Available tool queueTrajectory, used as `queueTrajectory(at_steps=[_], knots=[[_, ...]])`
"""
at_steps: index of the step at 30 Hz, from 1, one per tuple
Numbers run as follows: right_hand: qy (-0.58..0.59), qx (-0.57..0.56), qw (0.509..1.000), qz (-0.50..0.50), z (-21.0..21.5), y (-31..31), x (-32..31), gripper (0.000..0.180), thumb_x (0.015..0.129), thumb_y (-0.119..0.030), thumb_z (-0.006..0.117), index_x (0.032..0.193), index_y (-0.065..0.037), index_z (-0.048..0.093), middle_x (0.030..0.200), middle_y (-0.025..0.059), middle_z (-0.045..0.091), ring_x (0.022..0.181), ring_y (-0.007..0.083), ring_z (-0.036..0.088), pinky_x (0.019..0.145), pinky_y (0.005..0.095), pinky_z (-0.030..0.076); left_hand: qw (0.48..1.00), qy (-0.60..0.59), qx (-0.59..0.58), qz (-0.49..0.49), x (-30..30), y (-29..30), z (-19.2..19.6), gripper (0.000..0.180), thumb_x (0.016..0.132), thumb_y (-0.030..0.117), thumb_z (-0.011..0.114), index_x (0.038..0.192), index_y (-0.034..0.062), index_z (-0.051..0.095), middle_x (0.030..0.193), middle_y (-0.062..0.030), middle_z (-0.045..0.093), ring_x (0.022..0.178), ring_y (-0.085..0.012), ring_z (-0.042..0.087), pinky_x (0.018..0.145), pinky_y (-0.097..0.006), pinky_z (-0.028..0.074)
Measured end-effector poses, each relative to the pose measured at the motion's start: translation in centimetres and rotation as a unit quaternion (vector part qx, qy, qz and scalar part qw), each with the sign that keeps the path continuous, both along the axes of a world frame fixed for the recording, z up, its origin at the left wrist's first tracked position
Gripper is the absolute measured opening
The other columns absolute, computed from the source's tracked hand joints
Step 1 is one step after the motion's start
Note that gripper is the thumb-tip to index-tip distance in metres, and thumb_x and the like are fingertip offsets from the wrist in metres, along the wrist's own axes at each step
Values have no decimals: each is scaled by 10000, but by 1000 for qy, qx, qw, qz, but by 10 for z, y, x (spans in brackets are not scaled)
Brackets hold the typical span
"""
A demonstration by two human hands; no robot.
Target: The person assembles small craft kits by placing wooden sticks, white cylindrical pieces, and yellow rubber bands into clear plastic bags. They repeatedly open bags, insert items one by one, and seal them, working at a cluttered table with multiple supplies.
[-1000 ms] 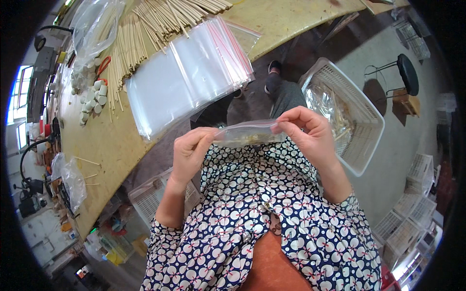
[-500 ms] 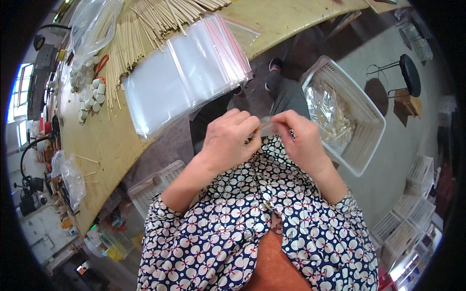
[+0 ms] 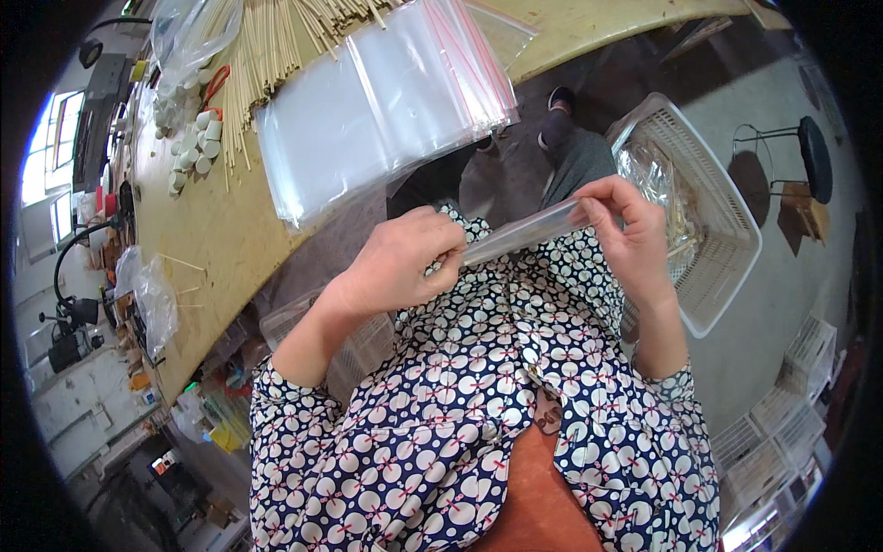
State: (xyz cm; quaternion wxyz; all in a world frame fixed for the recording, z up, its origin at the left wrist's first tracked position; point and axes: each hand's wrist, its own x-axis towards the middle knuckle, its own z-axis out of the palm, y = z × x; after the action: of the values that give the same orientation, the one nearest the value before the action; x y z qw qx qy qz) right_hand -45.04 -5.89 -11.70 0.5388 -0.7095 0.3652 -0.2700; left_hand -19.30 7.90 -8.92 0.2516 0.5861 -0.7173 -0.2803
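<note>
Stretched between my two hands over my lap is a clear plastic bag [image 3: 521, 234], drawn into a narrow slanting strip. My left hand [image 3: 397, 259] is closed on its lower end, with the fingers curled in. At the upper end, my right hand [image 3: 629, 228] pinches it between thumb and fingers. Whether anything lies inside the strip I cannot make out. Just beyond my hands, a stack of flat clear zip bags [image 3: 368, 110] with red-lined edges rests on the table and reaches past its edge.
Thin wooden sticks [image 3: 267, 51] lie in a large pile beyond the bags, beside several white cylinders [image 3: 198, 147]. On my right a white plastic basket [image 3: 733, 216] holds clear-wrapped bundles. A black stool [image 3: 814, 158] stands farther right. Another basket [image 3: 354, 354] sits below my left forearm.
My hands have moved apart, the right one up and to the right, the left slightly down. The plastic strip between them now shows much longer. The whole view has shifted somewhat.
</note>
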Motion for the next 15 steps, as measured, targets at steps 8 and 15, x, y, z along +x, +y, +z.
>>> queueTrajectory(at_steps=[8, 15], knots=[[7, -30, 999, -28, 6, -1, 0, 55, 998, -7, 621, 1013, 13, 670, 846, 86, 751, 806, 141, 747, 729, 270, 582, 994, -86, -34, 49, 1, 2, -9, 71, 849, 21, 700, 878, 27, 636, 813, -122, 620, 767, -290, 604, 692, -374, 497], [-107, 80, 989, -57, -2, -7, -11, 83, 1031, -16, 585, 1063, 13, 656, 900, 55, 729, 855, 119, 720, 795, 259, 579, 973, 124, 5, 194, -16, 5, -20, 69, 909, 1, 729, 975, -12, 714, 855, -59, 703, 734, -91, 655, 652, -241, 524]])
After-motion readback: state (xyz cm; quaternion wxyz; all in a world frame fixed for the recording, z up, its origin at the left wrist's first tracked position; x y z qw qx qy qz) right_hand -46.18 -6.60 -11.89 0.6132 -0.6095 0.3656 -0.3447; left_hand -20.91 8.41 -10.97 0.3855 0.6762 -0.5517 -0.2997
